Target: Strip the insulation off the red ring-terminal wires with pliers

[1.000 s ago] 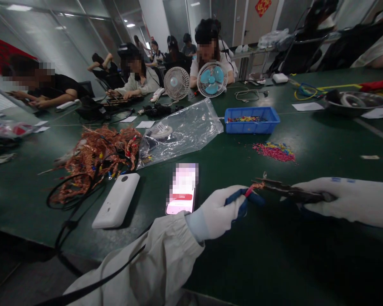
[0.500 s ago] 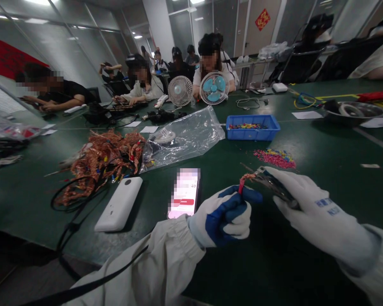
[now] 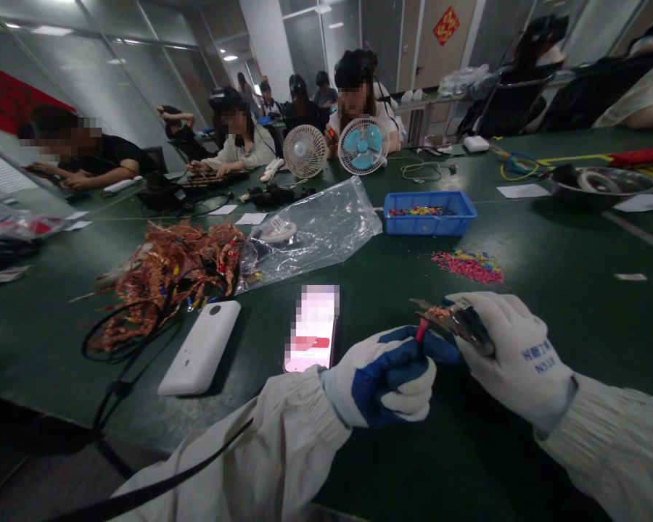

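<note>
Two gloved hands (image 3: 384,377) (image 3: 514,359) hold one pink-ended wire (image 3: 422,330), one pliers-like tool (image 3: 472,328).

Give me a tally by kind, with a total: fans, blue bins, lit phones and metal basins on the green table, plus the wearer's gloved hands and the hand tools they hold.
Fans: 2
Blue bin: 1
Lit phone: 1
Metal basin: 1
Gloved hands, left hand and right hand: 2
Held hand tool: 1
Total: 8

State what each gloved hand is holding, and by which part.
The left hand holds a copper braid by its red-sleeved end. The right hand grips a metal hand tool by the end farther from the braid.
</note>
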The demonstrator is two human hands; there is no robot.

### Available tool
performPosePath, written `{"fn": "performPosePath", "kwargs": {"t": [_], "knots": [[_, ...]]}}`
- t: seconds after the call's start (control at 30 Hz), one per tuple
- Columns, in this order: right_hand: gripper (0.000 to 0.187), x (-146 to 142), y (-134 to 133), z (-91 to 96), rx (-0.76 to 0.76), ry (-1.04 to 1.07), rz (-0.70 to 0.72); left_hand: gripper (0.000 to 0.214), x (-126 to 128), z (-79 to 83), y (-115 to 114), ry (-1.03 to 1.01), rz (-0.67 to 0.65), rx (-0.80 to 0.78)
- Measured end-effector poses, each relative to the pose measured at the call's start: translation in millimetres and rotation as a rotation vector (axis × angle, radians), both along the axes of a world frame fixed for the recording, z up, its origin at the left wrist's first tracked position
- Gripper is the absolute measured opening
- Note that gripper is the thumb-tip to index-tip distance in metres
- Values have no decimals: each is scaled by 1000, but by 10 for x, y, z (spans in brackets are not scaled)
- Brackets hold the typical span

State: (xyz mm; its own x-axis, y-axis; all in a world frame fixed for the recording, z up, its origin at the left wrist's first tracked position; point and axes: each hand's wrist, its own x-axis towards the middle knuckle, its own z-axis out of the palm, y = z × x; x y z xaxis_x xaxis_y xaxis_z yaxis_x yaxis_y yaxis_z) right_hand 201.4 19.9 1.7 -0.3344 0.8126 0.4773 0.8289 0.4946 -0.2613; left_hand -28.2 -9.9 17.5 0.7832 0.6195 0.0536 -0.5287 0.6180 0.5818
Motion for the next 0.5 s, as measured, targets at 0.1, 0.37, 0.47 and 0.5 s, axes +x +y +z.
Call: {"fn": "performPosePath", "kwargs": {"t": [0.1,0.37,0.47,0.5], "knots": [[32,12,19,66,-81,-1,29,25,7,-41,10,4,-6,4],[29,168,146,291,-308,-81,147,49,-36,-58,29,385,208,362],[27,242,163,425,-490,-141,234,42,-97,24,29,709,272,646],[26,271,150,449,-540,-159,272,37,-114,43,36,781,259,753]]}}
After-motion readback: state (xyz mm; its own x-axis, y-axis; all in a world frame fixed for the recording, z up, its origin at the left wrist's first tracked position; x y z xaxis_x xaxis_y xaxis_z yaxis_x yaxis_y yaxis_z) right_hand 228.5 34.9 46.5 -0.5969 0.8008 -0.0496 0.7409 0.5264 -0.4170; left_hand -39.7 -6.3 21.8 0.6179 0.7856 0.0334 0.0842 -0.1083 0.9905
